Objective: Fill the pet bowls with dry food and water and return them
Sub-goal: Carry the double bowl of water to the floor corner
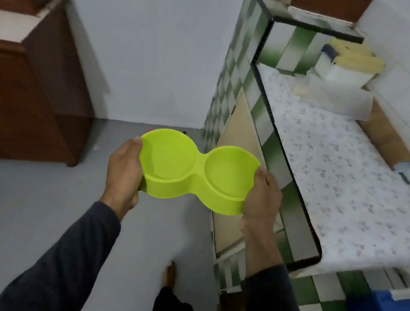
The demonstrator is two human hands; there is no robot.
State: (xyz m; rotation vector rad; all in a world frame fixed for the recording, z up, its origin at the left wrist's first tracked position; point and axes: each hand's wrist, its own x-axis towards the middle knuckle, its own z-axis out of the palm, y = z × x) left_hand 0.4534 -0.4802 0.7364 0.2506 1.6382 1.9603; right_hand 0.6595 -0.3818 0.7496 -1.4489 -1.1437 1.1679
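Gripping the lime-green double pet bowl (197,171) by its two ends, the person carries it in the air above the grey floor, just off the near edge of the tiled counter (353,176). The left hand (124,170) wraps the end farther from the counter, thumb on the rim; the right hand (263,195) curls round the end nearest the counter in the same way. Both wells look empty and dry, so filling has probably not begun.

The risks lie ahead. The bowl tilts slightly, harmless now, but once one well holds water the same tilt would likely spill it into the dry food beside it or onto the floor. A thumb-on-rim hold may slip on wet, smooth plastic. The counter's dark edge sits close to the right hand, and a swing toward it could knock the bowl. A bare foot (168,274) below the bowl would meet anything dropped. The container (348,67) at the counter's far end is too blurred to identify.
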